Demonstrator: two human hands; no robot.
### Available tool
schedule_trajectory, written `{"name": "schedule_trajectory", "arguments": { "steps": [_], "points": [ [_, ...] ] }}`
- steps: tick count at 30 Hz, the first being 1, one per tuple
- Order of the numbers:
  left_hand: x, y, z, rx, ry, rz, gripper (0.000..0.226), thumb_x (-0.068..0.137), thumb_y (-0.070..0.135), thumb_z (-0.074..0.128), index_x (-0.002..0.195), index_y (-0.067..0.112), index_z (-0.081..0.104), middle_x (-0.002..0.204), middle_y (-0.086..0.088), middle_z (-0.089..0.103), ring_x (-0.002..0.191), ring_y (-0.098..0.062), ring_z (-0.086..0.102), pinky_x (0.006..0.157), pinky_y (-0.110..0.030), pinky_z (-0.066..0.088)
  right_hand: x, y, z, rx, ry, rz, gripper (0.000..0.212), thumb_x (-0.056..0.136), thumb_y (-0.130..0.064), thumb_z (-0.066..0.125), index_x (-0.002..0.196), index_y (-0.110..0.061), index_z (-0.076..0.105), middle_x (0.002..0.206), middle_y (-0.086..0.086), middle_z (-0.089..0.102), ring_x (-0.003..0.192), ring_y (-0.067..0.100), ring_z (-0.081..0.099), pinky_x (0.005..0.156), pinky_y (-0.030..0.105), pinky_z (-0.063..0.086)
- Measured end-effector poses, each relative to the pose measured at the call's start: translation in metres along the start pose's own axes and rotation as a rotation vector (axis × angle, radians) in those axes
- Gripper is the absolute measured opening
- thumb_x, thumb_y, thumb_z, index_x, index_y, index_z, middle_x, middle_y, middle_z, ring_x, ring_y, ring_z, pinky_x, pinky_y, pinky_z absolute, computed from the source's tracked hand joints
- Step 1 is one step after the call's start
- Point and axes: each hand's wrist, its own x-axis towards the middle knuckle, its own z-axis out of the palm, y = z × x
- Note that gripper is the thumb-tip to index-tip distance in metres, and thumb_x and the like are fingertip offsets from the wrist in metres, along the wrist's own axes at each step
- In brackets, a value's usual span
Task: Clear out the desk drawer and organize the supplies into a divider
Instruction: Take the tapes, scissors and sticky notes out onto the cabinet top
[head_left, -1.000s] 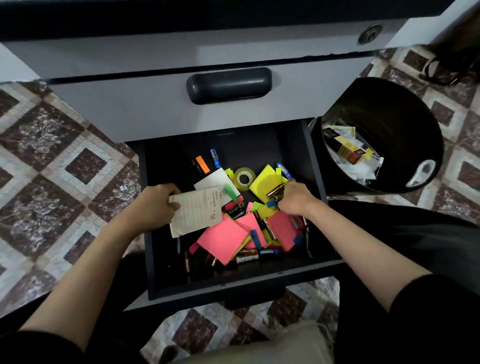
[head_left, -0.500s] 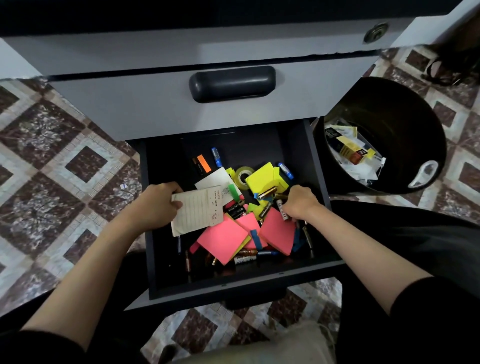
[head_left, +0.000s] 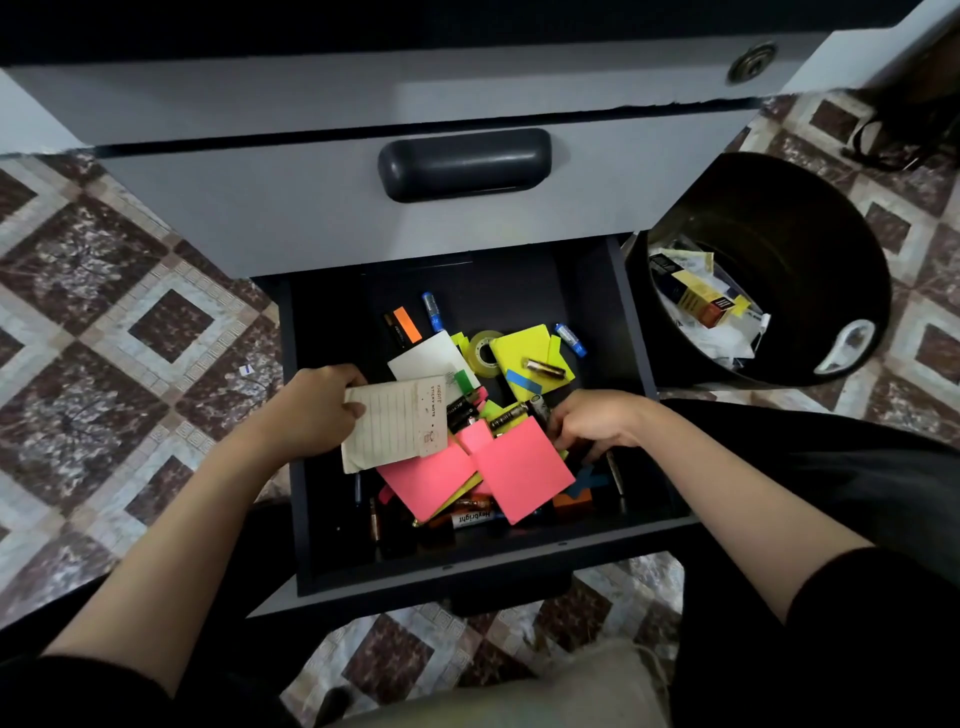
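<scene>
Pinched between thumb and fingers, a lined cream sticky-note pad sits in the left hand, lifted over the left side of the open drawer, probably to keep it clear while the other hand sorts. Curled and palm-down, the right hand digs into the clutter at the drawer's right side; whether it has closed on anything cannot be told. Between the hands lie pink notes, and farther back yellow notes, a tape roll and loose batteries (nothing sorted yet). No divider is visible. To the right stands a black bin holding scraps.
</scene>
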Motion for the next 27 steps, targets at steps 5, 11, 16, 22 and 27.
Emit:
{"name": "schedule_trajectory", "arguments": {
  "steps": [5,11,16,22,27],
  "points": [
    [0.000,-0.002,0.001,0.003,0.002,0.001,0.023,0.093,0.007,0.050,0.116,0.006,0.055,0.111,-0.016,0.059,0.096,-0.028,0.057,0.075,-0.030,0.044,-0.003,-0.001,0.003,0.256,-0.090,-0.016,0.022,0.088,0.019,0.036,0.093,0.005,0.052,0.090,0.015,0.054,0.079,0.027,0.058,0.052,0.033,0.057],
    [-0.001,-0.001,0.000,0.006,0.004,0.009,0.023,0.093,0.008,0.050,0.115,0.006,0.056,0.110,-0.015,0.059,0.087,-0.022,0.053,0.073,-0.029,0.042,-0.003,-0.001,0.011,0.177,0.112,-0.075,0.017,0.081,0.020,0.053,0.095,0.015,0.061,0.075,0.012,0.055,0.065,0.019,0.060,0.055,0.021,0.056],
    [-0.001,0.004,-0.003,0.020,0.042,0.043,0.023,0.093,0.008,0.050,0.115,0.004,0.056,0.111,-0.016,0.059,0.089,-0.025,0.055,0.073,-0.028,0.041,-0.011,-0.010,0.006,0.055,0.250,-0.081,0.015,0.076,0.011,0.067,0.088,0.007,0.059,0.069,0.014,0.058,0.047,0.022,0.061,0.056,0.029,0.058],
    [-0.002,0.014,-0.008,-0.021,0.105,0.059,0.020,0.094,0.014,0.048,0.107,0.002,0.057,0.084,-0.010,0.061,0.074,-0.024,0.058,0.060,-0.025,0.040,-0.037,-0.019,-0.008,-0.041,0.350,-0.186,0.018,0.088,0.005,0.051,0.105,0.010,0.056,0.098,0.018,0.054,0.079,0.035,0.066,0.069,0.043,0.059],
    [-0.009,0.022,-0.001,-0.051,0.120,0.077,0.013,0.094,0.011,0.046,0.103,0.003,0.050,0.071,-0.011,0.063,0.067,-0.028,0.065,0.055,-0.027,0.046,-0.056,-0.014,-0.013,-0.104,0.475,-0.266,0.028,0.081,0.011,0.054,0.108,0.005,0.058,0.104,0.013,0.052,0.076,0.024,0.064,0.049,0.020,0.052]
  ]
}}
